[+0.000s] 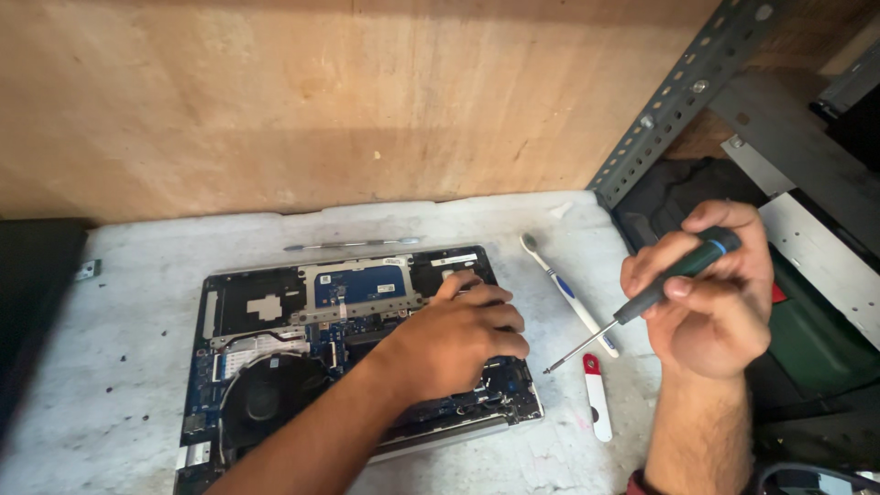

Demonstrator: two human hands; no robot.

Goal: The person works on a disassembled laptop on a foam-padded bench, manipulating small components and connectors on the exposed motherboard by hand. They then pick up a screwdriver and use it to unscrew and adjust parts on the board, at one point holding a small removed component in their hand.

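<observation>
An opened laptop [275,321] lies on the white work surface with its back cover off, showing a blue circuit board, a round black fan and a metal bracket. My left hand [458,339] rests flat on the right part of the laptop's insides, fingers spread over the board. My right hand [715,293] is raised to the right of the laptop and grips a screwdriver [642,298] with a black and blue handle. Its thin metal tip points down and left, above the surface just off the laptop's right edge.
A white and blue toothbrush [564,289] and a white and red flat tool [597,396] lie to the right of the laptop. A thin metal spudger [353,244] lies behind it. A wooden wall stands at the back, a slotted metal rack post [678,96] at right.
</observation>
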